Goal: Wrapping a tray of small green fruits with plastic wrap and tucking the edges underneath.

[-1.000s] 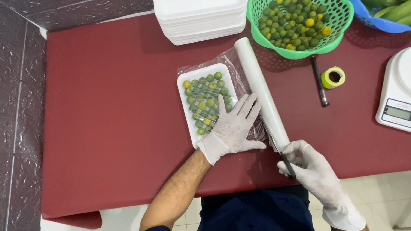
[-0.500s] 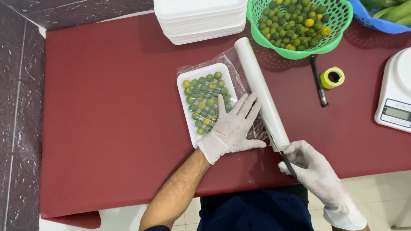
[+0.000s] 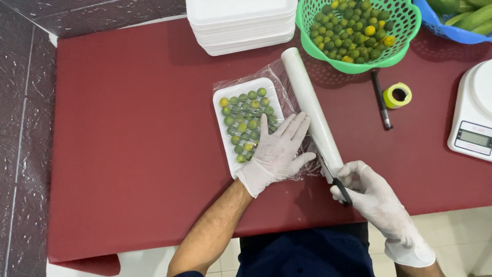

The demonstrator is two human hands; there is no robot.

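Observation:
A white foam tray (image 3: 221,100) full of small green and yellow fruits (image 3: 242,122) lies on the dark red table (image 3: 128,143), draped with clear cling film (image 3: 283,84). My left hand (image 3: 277,152), gloved in white, presses flat on the film over the tray's near right part, fingers spread. Just right of the tray lies the white roll of cling film (image 3: 311,110), running from far to near. My gloved right hand (image 3: 370,196) grips a black-handled knife (image 3: 333,178) at the roll's near end, its blade lying along the film beside the roll.
A stack of white foam trays (image 3: 241,23) stands at the back. A green basket (image 3: 359,31) of small fruits sits back right, with a black pen (image 3: 381,99) and yellow tape roll (image 3: 397,95) nearby. A white scale (image 3: 474,115) sits far right, a blue basket (image 3: 451,20) behind it.
Almost nothing differs. My left hand stays flat on the film and my right hand keeps the knife at the roll's near end, shifted only slightly.

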